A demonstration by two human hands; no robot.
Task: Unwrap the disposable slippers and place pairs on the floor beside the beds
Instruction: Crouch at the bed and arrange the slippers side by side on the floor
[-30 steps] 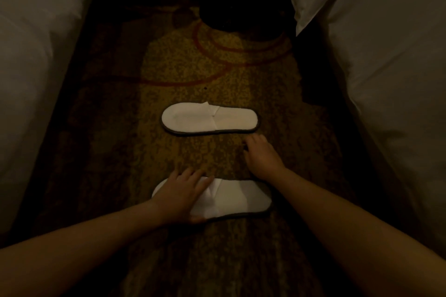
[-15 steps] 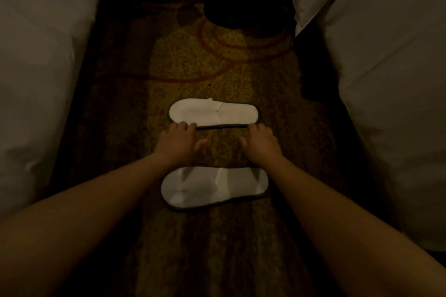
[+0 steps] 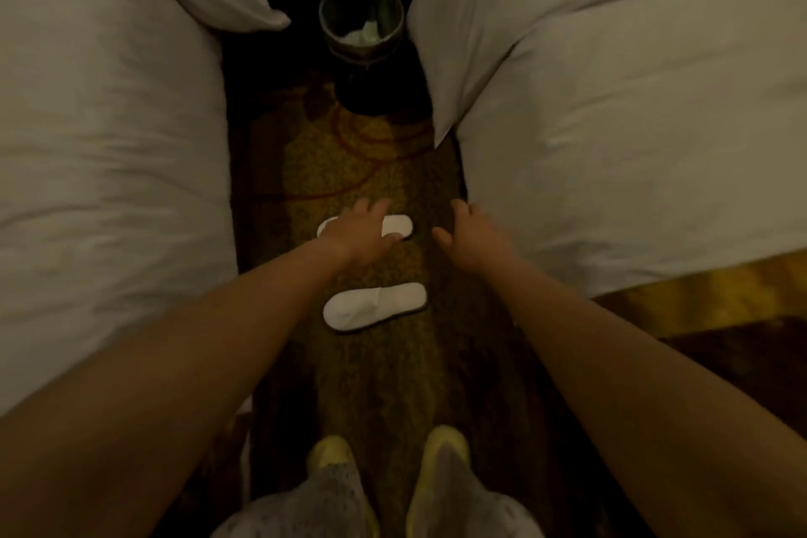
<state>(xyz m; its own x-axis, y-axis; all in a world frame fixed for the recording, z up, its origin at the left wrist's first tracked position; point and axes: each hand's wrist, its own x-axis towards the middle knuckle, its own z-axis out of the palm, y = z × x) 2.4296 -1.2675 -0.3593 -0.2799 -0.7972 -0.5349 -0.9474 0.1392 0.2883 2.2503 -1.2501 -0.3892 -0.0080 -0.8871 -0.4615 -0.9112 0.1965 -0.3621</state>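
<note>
Since half a second ago you've pulled way back and up, so both beds, the bin and your own feet are in the shot now, and your hands have come off the floor between the slippers.

Your left hand (image 3: 364, 237) hangs over the far slipper (image 3: 397, 226), covering its middle, with the fingers spread loose and gripping nothing. Can't tell if the palm is actually touching the slipper or just above it. Your right hand (image 3: 469, 238) is just to the right of that slipper, over bare carpet (image 3: 375, 384), fingers loosely curled and empty, close to the edge of the right bed (image 3: 633, 135).

The near slipper (image 3: 374, 306) lies flat on the carpet closer to you, fully visible, nothing touching it. Both slippers are white with a dark sole edge, unwrapped, lying crosswise in the aisle, roughly parallel with a strip of carpet between them. They sit about midway between the left bed (image 3: 109, 153) and the right one.

At the far end of the aisle a round waste bin (image 3: 361, 20) stands on the floor with some crumpled pale stuff inside. A pillow corner hangs off each bed on either side of it. A gold-coloured runner (image 3: 707, 293) lies across the foot end of the right bed.

Down at the bottom edge you can see your feet in yellowish shoes (image 3: 441, 467), standing on the carpet well short of the near slipper. Whole scene is pretty dim and a bit motion-blurred.
</note>
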